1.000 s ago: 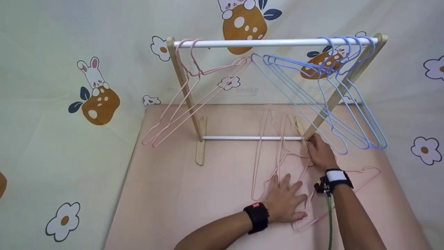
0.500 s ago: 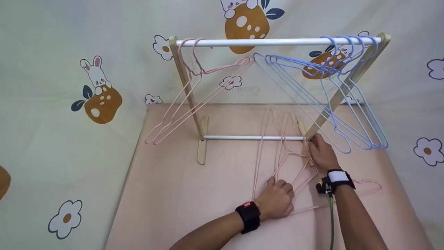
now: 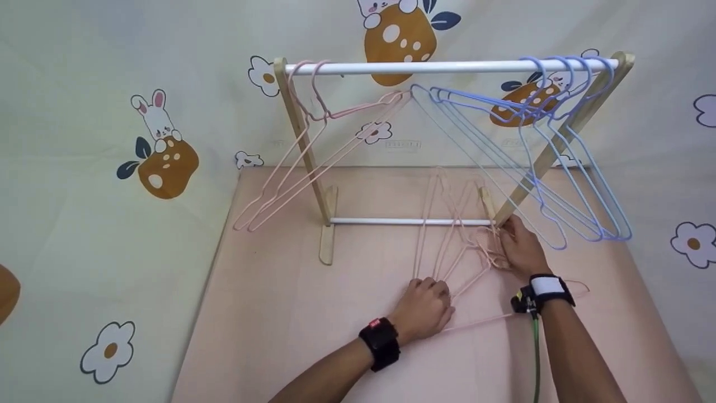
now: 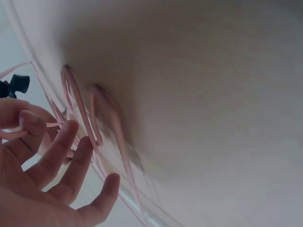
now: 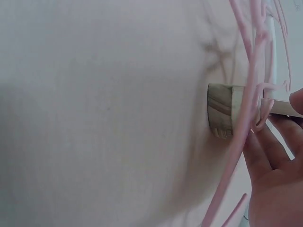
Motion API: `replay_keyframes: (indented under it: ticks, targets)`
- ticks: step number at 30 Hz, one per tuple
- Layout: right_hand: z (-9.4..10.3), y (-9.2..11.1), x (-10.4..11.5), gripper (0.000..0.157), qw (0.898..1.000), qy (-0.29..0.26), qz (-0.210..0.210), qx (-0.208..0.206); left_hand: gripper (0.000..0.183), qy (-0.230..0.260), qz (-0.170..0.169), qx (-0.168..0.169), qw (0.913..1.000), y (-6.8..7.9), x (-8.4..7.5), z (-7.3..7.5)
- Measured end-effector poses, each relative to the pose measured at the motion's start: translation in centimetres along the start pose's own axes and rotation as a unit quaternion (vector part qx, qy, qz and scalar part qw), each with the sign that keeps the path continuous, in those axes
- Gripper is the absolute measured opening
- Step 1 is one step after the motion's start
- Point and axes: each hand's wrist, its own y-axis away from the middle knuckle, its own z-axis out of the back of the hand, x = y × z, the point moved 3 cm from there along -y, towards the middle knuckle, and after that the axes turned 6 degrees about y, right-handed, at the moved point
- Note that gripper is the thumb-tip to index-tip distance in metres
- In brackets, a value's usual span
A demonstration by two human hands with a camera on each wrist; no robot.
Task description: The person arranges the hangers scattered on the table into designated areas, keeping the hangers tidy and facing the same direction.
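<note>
My left hand is low over the table in the head view, its thumb and forefinger pinching a pink wire hanger. In the left wrist view its other fingers are bent loosely beside the lower corners of more pink hangers. These pink hangers lie overlapped across the right foot of a small clothes rack. My right hand grips the base of the rack's right post, close to the wooden foot. A pink hanger wire passes in front of that foot in the right wrist view.
Two pink hangers hang at the rail's left end and several blue hangers at its right. The rack stands on a pink table, before a patterned backdrop. A green cable runs from my right wrist.
My left hand has gone from spread fingers over the hangers to pinching, and has moved left, dragging the pink hangers along. My right hand stays at the post.
</note>
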Motion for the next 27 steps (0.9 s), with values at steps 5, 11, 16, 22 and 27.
replay_keyframes:
  ticks: [5, 11, 16, 22, 27]
  targets:
    - [-0.2, -0.1, -0.2, 0.051, 1.000, 0.006, 0.012, -0.011, 0.029, 0.006, 0.020, -0.013, 0.9997, 0.4, 1.1, 0.5]
    - [0.0, -0.1, -0.1, 0.052, 1.000, 0.007, 0.004, 0.001, 0.032, 0.014, 0.022, 0.002, 0.9997, 1.1, 2.4, 1.3]
    - [0.2, -0.2, 0.1, 0.053, 1.000, -0.006, -0.006, 0.020, 0.028, 0.046, 0.022, 0.001, 0.9987, 2.0, 3.6, 2.1]
    - [0.2, -0.7, 0.3, 0.063, 0.999, -0.035, -0.023, 0.035, 0.027, 0.082, 0.037, -0.009, 0.9960, 3.2, 5.1, 3.3]
    - [0.3, -1.1, 0.4, 0.070, 0.996, -0.056, -0.043, 0.046, 0.025, 0.100, 0.049, -0.022, 0.9935, 4.4, 6.5, 4.4]
